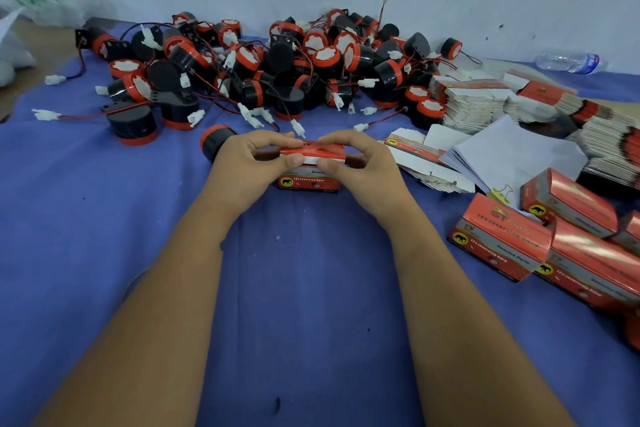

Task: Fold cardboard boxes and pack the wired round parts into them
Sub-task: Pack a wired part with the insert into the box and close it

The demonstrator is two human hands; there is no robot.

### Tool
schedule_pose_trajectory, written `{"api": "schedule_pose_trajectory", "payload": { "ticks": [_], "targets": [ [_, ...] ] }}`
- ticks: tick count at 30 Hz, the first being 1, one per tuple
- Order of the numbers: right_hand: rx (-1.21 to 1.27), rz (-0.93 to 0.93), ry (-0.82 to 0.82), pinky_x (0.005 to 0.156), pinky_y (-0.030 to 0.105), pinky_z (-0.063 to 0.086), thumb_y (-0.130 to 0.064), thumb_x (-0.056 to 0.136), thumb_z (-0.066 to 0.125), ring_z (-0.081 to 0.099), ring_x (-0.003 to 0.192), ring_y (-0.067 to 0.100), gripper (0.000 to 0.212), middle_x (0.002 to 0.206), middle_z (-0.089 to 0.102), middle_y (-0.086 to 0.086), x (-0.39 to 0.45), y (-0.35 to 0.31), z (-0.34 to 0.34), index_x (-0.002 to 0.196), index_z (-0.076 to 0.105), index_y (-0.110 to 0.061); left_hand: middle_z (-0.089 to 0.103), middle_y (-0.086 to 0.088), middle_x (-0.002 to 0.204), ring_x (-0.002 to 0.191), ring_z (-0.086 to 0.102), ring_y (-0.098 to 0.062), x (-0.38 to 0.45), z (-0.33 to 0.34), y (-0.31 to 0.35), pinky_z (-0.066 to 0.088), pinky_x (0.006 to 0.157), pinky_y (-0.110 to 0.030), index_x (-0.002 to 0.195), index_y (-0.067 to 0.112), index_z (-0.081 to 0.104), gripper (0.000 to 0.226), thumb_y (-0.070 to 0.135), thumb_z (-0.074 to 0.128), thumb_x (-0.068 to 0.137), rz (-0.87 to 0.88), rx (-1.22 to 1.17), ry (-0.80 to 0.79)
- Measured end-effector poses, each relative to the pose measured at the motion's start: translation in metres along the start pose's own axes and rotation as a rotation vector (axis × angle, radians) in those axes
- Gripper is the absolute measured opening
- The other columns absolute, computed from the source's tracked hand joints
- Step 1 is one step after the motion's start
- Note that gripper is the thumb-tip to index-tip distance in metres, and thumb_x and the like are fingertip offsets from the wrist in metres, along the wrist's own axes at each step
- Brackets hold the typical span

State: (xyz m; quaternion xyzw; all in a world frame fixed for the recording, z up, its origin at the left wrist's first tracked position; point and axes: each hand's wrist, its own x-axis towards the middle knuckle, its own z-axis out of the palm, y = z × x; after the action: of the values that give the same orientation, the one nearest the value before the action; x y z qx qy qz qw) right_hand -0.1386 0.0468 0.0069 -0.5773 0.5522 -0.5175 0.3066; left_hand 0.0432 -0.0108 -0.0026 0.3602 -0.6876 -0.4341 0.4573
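While a blue cloth-covered surface (pixel 104 218) spreads beneath everything, a heap of black-and-red wired round parts (pixel 277 62) lies along the far wall. Stacks of flat, unfolded cartons (pixel 485 100) sit to the right, with finished red boxes (pixel 502 236) nearer. At centre, the left hand (pixel 249 163) and right hand (pixel 363 166) hold a red box (pixel 310 170) on the cloth, fingers (pixel 277 140) and thumbs curled round its top flap. One round part (pixel 216 142) stands just beside the left hand.
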Motion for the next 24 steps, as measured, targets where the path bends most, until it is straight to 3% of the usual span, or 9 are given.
{"api": "schedule_pose_trajectory", "payload": {
  "ticks": [4, 8, 15, 20, 24],
  "targets": [
    [0.075, 0.012, -0.027, 0.088, 0.032, 0.056, -0.005, 0.088, 0.068, 0.061, 0.11, 0.019, 0.018, 0.12, 0.061, -0.001, -0.0009, -0.0013, -0.0032, 0.102, 0.071, -0.016, 0.066, 0.008, 0.115, 0.116, 0.061, -0.005, 0.0004, -0.0006, 0.0003, 0.054, 0.096, -0.03, 0.089, 0.032, 0.072, 0.023, 0.009, 0.074, 0.085, -0.01, -0.035, -0.021],
    [0.088, 0.056, -0.037, 0.098, 0.038, 0.051, -0.005, 0.087, 0.069, 0.057, 0.117, 0.019, 0.021, 0.129, 0.056, 0.001, -0.0002, -0.0018, -0.0043, 0.097, 0.071, -0.023, 0.065, 0.002, 0.122, 0.116, 0.062, -0.01, -0.0009, -0.0002, 0.0008, 0.054, 0.096, -0.034, 0.086, 0.028, 0.071, 0.021, 0.008, 0.073, 0.085, -0.024, -0.045, -0.025],
    [0.105, 0.046, -0.071, 0.098, 0.029, 0.048, 0.0, 0.086, 0.067, 0.054, 0.116, 0.011, 0.023, 0.128, 0.054, -0.002, 0.0003, -0.0006, -0.0044, 0.093, 0.072, -0.021, 0.063, 0.016, 0.111, 0.105, 0.056, 0.015, -0.0012, -0.0001, -0.0011, 0.044, 0.088, -0.006, 0.078, 0.026, 0.07, 0.023, 0.004, 0.074, 0.083, 0.025, 0.013, -0.039],
    [0.196, 0.104, -0.071, 0.084, 0.016, 0.049, 0.004, 0.088, 0.054, 0.055, 0.113, 0.007, 0.029, 0.128, 0.057, -0.001, 0.0003, -0.0035, -0.0055, 0.085, 0.075, -0.015, 0.062, 0.016, 0.114, 0.103, 0.054, 0.016, -0.0022, 0.0004, -0.0026, 0.042, 0.079, -0.001, 0.072, 0.026, 0.068, 0.026, 0.006, 0.069, 0.089, 0.036, 0.069, -0.022],
    [0.177, 0.083, -0.053, 0.081, 0.017, 0.05, 0.011, 0.081, 0.046, 0.053, 0.113, 0.01, 0.036, 0.124, 0.057, -0.003, -0.0018, -0.0045, -0.0035, 0.087, 0.075, -0.01, 0.062, 0.015, 0.116, 0.105, 0.054, 0.014, -0.004, 0.0011, -0.0017, 0.041, 0.08, -0.001, 0.072, 0.022, 0.067, 0.021, 0.013, 0.068, 0.09, 0.046, 0.117, -0.01]
  ]
}}
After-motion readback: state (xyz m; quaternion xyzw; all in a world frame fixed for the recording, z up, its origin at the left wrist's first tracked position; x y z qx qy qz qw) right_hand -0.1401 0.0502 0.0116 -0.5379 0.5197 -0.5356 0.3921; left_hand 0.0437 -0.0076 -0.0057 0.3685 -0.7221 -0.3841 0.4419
